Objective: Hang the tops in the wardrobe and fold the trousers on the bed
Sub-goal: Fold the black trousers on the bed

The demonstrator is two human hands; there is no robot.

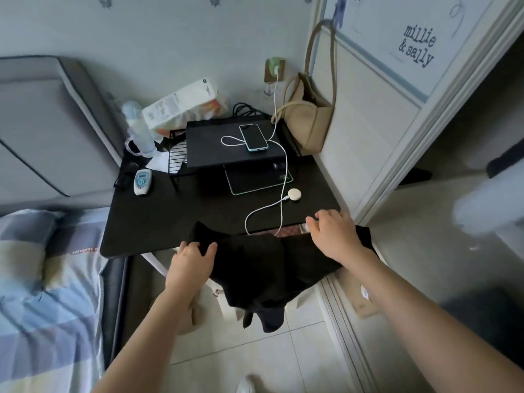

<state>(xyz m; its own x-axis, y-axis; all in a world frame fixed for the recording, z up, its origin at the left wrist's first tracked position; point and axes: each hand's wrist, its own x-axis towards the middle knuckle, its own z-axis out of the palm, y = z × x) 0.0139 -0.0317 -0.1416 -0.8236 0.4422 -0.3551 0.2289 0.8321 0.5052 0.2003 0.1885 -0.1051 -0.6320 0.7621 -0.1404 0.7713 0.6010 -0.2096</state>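
We're at a black matte worktop [175, 211] wedged between a grey padded headboard [48, 123] at left and a white wardrobe frame [402, 137] at right; pale floor tiles [297, 358] below. Bed with blue-and-white patchwork sheet [42, 293] sits near left. Black wire riser shelf [226, 148] on the far half of the worktop carries a phone in a light-blue case [253, 137], plugged via white cable [279, 177] to a green wall charger [274, 66]. Beige shoulder bag [309, 120] hangs at the far right corner; contents not visible. Clear baby bottle [138, 129], white paper package [181, 106] and small white handheld device [143, 182] sit far left; round white puck [294, 193] lies mid-right. Black fabric garment [263, 268] drapes over the worktop's near edge, hanging toward the floor. Left hand [195, 259] pinches its left edge, thumb over fabric. Right hand [334, 234] rests on its right side, fingers spread and loosely bent.
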